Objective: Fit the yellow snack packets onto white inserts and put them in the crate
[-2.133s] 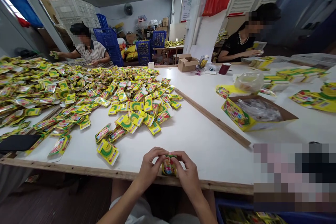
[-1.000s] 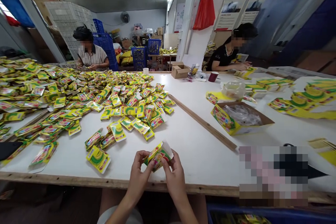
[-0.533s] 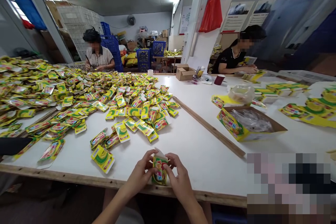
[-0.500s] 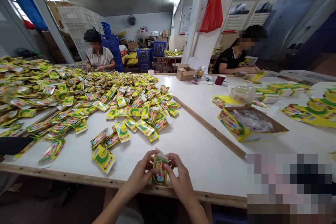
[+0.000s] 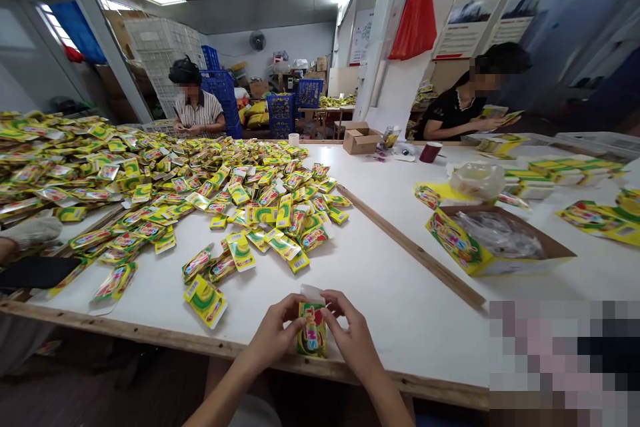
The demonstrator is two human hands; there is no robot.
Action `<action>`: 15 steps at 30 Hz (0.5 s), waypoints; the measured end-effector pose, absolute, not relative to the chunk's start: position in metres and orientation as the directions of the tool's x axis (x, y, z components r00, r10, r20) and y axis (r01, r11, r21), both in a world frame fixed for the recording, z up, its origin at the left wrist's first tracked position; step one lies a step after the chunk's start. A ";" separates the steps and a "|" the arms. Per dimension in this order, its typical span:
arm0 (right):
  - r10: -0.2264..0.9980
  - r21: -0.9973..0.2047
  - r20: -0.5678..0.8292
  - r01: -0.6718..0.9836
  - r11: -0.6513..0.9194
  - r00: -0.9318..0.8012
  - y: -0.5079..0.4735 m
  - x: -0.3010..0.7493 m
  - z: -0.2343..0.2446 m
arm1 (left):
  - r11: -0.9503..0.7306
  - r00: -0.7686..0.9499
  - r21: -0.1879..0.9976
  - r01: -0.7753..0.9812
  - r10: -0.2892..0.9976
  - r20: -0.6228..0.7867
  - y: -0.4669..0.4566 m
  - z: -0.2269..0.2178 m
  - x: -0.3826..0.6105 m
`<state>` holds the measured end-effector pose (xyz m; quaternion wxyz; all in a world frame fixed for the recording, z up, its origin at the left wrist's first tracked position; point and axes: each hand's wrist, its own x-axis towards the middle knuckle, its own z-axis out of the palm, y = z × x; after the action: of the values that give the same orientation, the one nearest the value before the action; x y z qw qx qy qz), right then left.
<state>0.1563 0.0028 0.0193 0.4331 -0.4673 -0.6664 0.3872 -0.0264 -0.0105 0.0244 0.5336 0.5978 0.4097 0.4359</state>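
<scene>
Between my two hands a small yellow-and-green printed carton (image 5: 312, 333) stands upright near the table's front edge, its white top flap raised. My left hand (image 5: 278, 328) grips its left side, thumb on the front face and fingers behind the upper edge. On the other side my right hand (image 5: 349, 327) pinches the upper right corner by the flap. A single loose carton (image 5: 205, 301) lies on the white tabletop to the left of my hands. Beyond it spreads a large heap of similar cartons (image 5: 210, 197). What the carton contains is hidden.
A wooden strip (image 5: 410, 247) runs diagonally across the table. Right of it stands an open display box (image 5: 457, 240) holding clear plastic. A cardboard box (image 5: 361, 140) sits at the back. Two people work across the table; a gloved hand (image 5: 35, 232) shows at far left.
The view has turned slightly left, shifting everything rightward. Both my hands keep their hold on the carton. A gloved hand has appeared at the left edge. The right-hand person has lifted yellow cardboard.
</scene>
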 end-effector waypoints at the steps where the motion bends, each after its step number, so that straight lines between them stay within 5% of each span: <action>1: 0.959 -0.924 0.207 0.285 0.257 -0.194 0.004 0.157 0.019 | -0.093 0.281 0.995 0.022 0.956 0.083 -0.010 0.024 -0.026; 15: 0.922 -0.893 0.292 0.274 0.358 -0.254 0.009 0.156 0.025 | -0.011 0.226 0.982 -0.187 0.973 0.054 -0.005 0.013 -0.021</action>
<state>0.1559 0.0092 0.0250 0.4360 -0.4277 -0.6992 0.3716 -0.0213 -0.0045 0.0133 0.5903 0.5142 0.3822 0.4910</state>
